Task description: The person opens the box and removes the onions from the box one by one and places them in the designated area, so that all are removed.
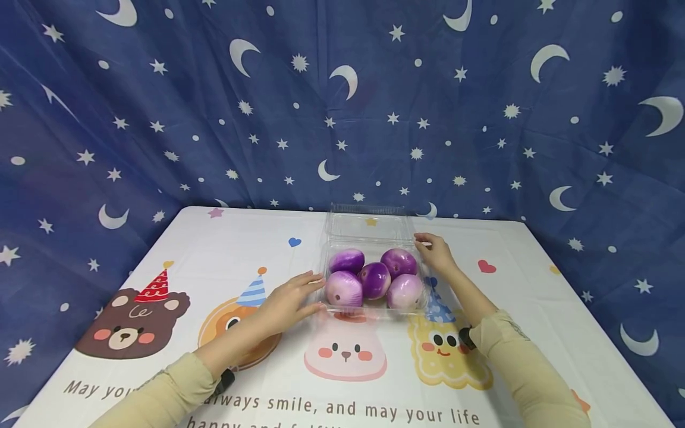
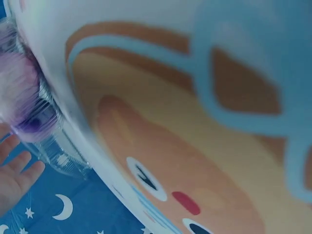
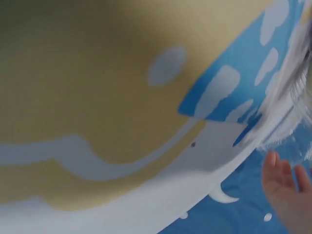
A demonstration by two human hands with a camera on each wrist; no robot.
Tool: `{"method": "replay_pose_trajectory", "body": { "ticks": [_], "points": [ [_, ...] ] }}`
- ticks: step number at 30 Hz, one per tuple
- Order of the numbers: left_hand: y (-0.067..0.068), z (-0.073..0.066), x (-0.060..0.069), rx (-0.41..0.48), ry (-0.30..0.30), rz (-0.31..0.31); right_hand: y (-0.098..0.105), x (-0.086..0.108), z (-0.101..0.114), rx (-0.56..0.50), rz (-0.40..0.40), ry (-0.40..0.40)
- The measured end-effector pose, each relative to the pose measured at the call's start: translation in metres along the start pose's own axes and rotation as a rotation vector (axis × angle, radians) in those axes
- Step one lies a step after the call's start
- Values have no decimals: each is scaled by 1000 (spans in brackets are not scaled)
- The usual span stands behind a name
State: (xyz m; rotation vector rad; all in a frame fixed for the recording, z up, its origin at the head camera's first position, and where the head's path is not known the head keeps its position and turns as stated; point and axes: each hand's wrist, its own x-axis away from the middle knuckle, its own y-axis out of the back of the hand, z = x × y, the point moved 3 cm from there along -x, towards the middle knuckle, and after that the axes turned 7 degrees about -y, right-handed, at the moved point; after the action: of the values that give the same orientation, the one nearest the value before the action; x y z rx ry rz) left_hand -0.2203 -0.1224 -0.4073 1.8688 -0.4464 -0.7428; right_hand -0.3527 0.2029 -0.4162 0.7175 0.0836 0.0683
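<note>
When viewed from the head, had five purple onions [image 1: 374, 280] in a clear box [image 1: 373, 252], lid [image 1: 353, 227] folded back, between two hands. Held the left hand [image 1: 291, 300] at the box's left side, fingers extended and released, thumb by the near corner. Held the right hand [image 1: 437, 254] by the far right corner, near the hinge, fingers loosely bent. Could not tell contact with the box for certain. Faced a white tablecloth [image 1: 257, 238] printed with party-hatted cartoon figures [image 1: 345, 370], before a starry blue curtain [image 1: 299, 148]. From the left wrist, saw spread fingers just beside the blurred box and onions. From the right wrist, saw slack, extended fingers near the box's clear edge, with curtain behind.
</note>
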Motion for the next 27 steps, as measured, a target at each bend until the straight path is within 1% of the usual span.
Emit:
{"method": "replay_pose_trajectory", "body": {
  "ticks": [4, 6, 7, 9, 11, 15, 18, 21, 25, 27],
  "points": [
    [3, 1, -2, 21, 3, 18, 3, 8, -1, -16, 133, 51],
    [3, 2, -3, 32, 3, 27, 6, 13, -1, 2, 166, 66],
    [3, 2, -3, 37, 2, 31, 8, 17, -1, 23, 170, 70],
    [2, 2, -4, 43, 2, 36, 14, 23, 0, 57, 154, 76],
    [1, 4, -5, 47, 4, 41, 20, 30, 3, 93, 121, 88],
    [-1, 7, -8, 63, 8, 57, 30, 41, 12, 143, 37, 146],
    [-3, 10, -10, 62, 6, 71, 34, 50, 19, 175, -1, 203],
    [-5, 12, -15, 67, 2, 83, 35, 59, 28, 192, -7, 253],
    [-8, 17, -20, 62, 8, 112, 33, 71, 38, 211, 22, 304],
    [-9, 19, -22, 43, 11, 133, 32, 75, 42, 224, 34, 317]
  ]
}}
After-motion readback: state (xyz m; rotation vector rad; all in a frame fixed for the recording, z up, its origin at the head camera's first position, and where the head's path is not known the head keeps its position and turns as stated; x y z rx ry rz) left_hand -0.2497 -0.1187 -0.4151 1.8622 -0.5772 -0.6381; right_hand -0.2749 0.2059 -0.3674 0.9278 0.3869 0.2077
